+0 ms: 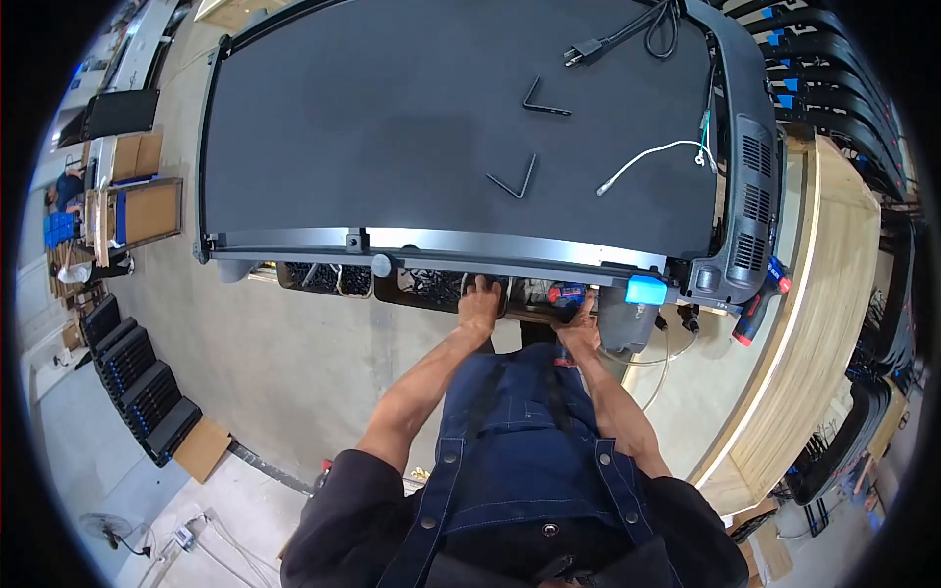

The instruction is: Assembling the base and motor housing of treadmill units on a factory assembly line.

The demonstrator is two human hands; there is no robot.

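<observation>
My left hand [478,305] reaches into a dark parts bin below the near edge of a treadmill deck [412,147]. Its fingers point down and stand slightly apart; the fingertips are hidden among the contents. Closed round a red-and-blue power screwdriver [567,294] is my right hand [580,331], farther right under the same edge. Small dark hardware fills the neighbouring bins [428,286], [323,278]. A grey cylindrical part with a blue piece [645,290] at its top hangs beside my right hand.
Two black hex keys [546,102], [518,182], a power cord [588,49] and a white wire [652,155] lie on the deck. Another red-and-blue power tool [761,302] rests near a wooden crate [784,363]. Black frames [818,73] stack at right; dark panels [137,382] stand at left.
</observation>
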